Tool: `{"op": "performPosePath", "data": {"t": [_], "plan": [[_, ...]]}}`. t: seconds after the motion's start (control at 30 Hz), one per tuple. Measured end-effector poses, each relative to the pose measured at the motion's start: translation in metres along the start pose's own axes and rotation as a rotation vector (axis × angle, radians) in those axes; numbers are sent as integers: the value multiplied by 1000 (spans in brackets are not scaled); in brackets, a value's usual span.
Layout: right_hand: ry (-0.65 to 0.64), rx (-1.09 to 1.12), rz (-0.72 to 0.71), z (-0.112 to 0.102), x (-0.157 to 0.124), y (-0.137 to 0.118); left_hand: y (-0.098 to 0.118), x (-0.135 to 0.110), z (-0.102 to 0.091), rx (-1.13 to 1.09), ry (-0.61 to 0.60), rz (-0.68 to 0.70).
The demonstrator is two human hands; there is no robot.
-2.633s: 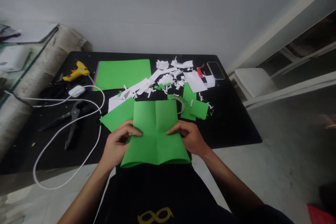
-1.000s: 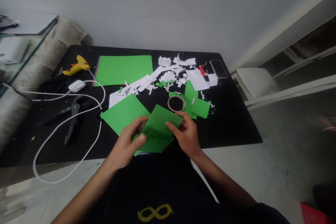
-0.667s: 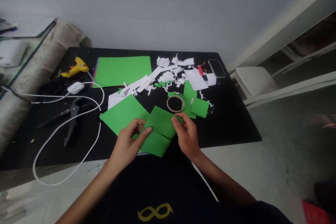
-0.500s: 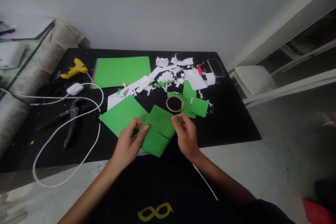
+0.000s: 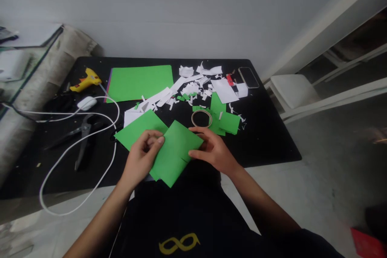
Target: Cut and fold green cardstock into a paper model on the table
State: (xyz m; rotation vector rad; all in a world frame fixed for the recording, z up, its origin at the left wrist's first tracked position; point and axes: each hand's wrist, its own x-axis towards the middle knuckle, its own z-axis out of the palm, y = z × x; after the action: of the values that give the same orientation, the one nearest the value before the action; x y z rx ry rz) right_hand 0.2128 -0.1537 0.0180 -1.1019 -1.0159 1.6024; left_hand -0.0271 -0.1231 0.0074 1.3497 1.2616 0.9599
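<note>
A folded piece of green paper (image 5: 175, 147) with a short dark slit near its lower right is held up over the table's front edge. My left hand (image 5: 142, 153) pinches its left side, thumb on top and fingers curled behind. At its right corner is my right hand (image 5: 211, 149), thumb on the lower right edge and index finger along the upper edge; its other fingers are partly hidden behind. A second green sheet (image 5: 139, 125) lies on the table, partly covered by my left hand and the folded piece.
On the black table (image 5: 266, 137) are a tape roll (image 5: 201, 119), white scraps (image 5: 193, 88), green cut pieces (image 5: 226, 121) and a green sheet stack (image 5: 139, 82). Left are a yellow glue gun (image 5: 87, 80), scissors (image 5: 84, 129) and a looping white cable (image 5: 57, 157). A phone (image 5: 248, 78) lies back right.
The folded paper has shifted slightly left and toward me, and its slit looks narrower. My right hand's fingers have spread along the paper's right corner; my left hand has moved left.
</note>
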Motion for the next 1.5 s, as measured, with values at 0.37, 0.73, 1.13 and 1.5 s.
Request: {"op": "performPosePath", "data": {"t": [0.37, 0.73, 1.13, 1.5], "plan": [[-7, -301, -159, -12, 0, -3, -4, 13, -14, -182, -7, -191], [320, -228, -228, 1, 1, -12, -2, -6, -16, -410, -224, -22], [78, 1, 76, 1, 1, -12, 7, -6, 1, -248, -208, -148], [156, -137, 6, 6, 1, -1, 4, -6, 0, -284, -233, -150]]}}
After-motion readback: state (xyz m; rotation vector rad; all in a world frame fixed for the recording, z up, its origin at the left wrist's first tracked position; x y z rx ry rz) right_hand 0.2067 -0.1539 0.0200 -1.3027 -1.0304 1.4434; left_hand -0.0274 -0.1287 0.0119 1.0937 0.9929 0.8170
